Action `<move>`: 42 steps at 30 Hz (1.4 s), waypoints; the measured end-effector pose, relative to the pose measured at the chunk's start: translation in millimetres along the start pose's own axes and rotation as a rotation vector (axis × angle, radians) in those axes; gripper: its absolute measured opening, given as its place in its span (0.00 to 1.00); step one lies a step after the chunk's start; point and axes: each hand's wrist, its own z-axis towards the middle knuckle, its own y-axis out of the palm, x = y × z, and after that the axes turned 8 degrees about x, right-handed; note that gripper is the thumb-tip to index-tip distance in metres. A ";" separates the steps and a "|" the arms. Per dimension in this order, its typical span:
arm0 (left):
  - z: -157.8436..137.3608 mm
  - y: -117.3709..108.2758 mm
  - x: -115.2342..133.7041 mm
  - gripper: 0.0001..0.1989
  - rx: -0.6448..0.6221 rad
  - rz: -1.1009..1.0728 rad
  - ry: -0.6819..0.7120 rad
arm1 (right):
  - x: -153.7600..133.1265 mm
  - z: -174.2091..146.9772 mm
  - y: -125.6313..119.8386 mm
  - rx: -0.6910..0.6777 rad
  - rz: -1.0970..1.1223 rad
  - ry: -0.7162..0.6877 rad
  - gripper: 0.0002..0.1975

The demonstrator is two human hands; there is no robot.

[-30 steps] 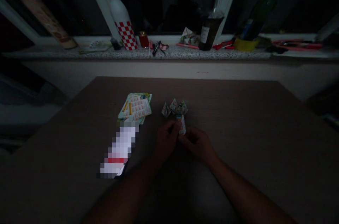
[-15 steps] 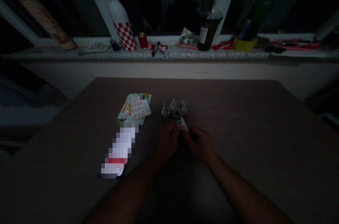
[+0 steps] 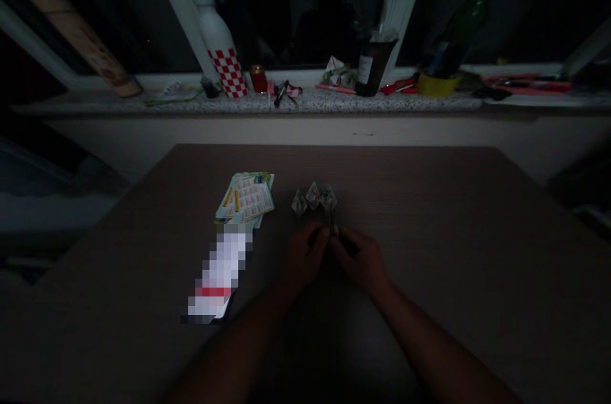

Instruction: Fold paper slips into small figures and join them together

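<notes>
Pinched between the left hand and the right hand, near the middle of the tabletop: one small folded paper, turned almost edge-on to the view. Both hands narrow, thumbs and fingers close together at its lower end; probably gripped in this way from two sides for keeping the thin layers tight and under control. In such dim light, difficult to tell the exact contact of each finger.

Just beyond the hands, three pointed paper pieces in a close row, the right one nearly in line with the held paper; touching it or only overlapping in the view, not possible to say. Perhaps set there for being in sight, yet out of the way of the wrists.

To the left, a loose stack of printed cards, edges not aligned, well within reach of the left hand, presumably for easy picking up. Just beside the stack, on its near side, a slanted phone with bright, unreadable screen; likely laid so for a quick look, without blocking the left forearm. Farther back, on the window sill, a checkered bottle, well apart from the hands.
</notes>
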 end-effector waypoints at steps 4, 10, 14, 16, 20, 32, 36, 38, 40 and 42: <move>0.1 -1.6 2.1 0.11 0.028 -0.011 -0.011 | 0.1 0.9 -0.6 -0.004 0.060 0.057 0.12; -0.5 -2.9 2.8 0.11 0.051 0.029 -0.031 | 2.3 2.1 0.3 -0.020 0.068 0.106 0.13; -0.2 -2.5 3.1 0.13 0.059 0.068 -0.030 | 2.7 2.6 -1.3 -0.042 0.073 0.123 0.14; -0.1 -2.1 3.3 0.11 0.052 0.057 -0.024 | 2.7 3.0 -2.4 -0.046 0.047 0.103 0.15; 0.4 -1.1 3.8 0.09 0.057 0.050 -0.061 | 2.4 4.5 -3.4 -0.054 0.007 0.051 0.12; 0.9 -2.6 2.2 0.08 -0.024 0.007 -0.068 | 5.2 4.0 -3.3 -0.045 -0.064 0.035 0.14; -1.5 3.4 5.5 0.07 0.029 0.165 -0.065 | 2.9 3.3 -1.8 -0.043 -0.095 -0.021 0.13; -1.7 5.1 7.3 0.05 0.036 0.185 -0.052 | 2.4 3.4 -1.5 -0.045 -0.094 -0.027 0.13; -1.0 5.5 8.7 0.05 0.030 0.167 -0.024 | 2.5 3.7 -1.4 -0.050 -0.121 -0.025 0.14; 0.2 5.4 9.2 0.08 0.035 0.146 -0.025 | 2.7 3.9 -1.3 -0.051 -0.170 -0.026 0.14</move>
